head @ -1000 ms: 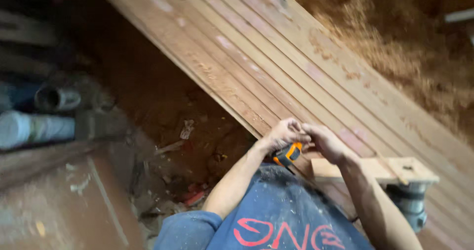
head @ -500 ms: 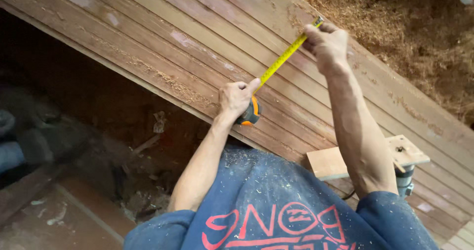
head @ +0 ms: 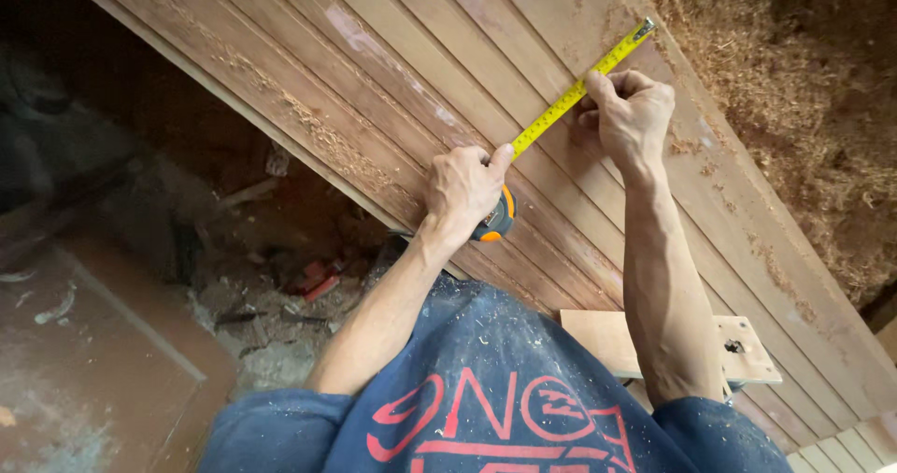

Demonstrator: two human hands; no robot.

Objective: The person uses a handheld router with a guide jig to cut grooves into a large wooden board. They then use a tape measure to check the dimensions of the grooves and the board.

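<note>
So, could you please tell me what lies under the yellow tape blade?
Grooved wooden boards lie under the blade. The right hand covers part of it.

Soft, even daylight falls on the wooden boards (head: 392, 71) and both forearms, without glare. The left side sinks into deep shadow, its floor murky. Focus is sharp centrally, slightly softer at edges.

You wear a dark blue short-sleeved T-shirt (head: 486, 380) with a red printed design across the chest, dusted all over with pale sawdust flecks. Your forearms are bare below the sleeves; your left hand (head: 462, 188) and right hand (head: 628, 113) are ungloved.
</note>
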